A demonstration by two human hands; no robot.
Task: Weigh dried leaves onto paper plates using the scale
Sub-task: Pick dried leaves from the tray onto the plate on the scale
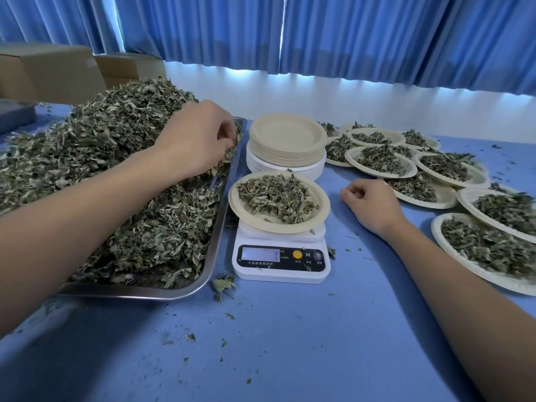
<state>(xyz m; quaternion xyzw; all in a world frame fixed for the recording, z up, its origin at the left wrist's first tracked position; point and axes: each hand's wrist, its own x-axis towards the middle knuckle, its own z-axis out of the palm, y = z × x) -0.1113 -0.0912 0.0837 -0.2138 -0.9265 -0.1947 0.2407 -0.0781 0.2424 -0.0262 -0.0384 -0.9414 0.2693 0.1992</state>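
Note:
A white digital scale (280, 264) stands in the middle of the blue table. On it rests a paper plate (320, 208) holding a small heap of dried leaves (277, 197). To its left a steel tray (216, 242) carries a big pile of dried leaves (95, 146). My left hand (197, 137) is over the tray's far right corner, fingers pinched on some leaves from the pile. My right hand (369, 204) rests on the table right of the scale, loosely curled with nothing in it. The display reading is blurred.
A stack of empty paper plates (287, 140) stands behind the scale. Several filled plates (383, 159) overlap across the right side of the table. Cardboard boxes (52, 72) sit at the back left. Leaf crumbs litter the blue tabletop (290, 338). Blue curtains hang behind.

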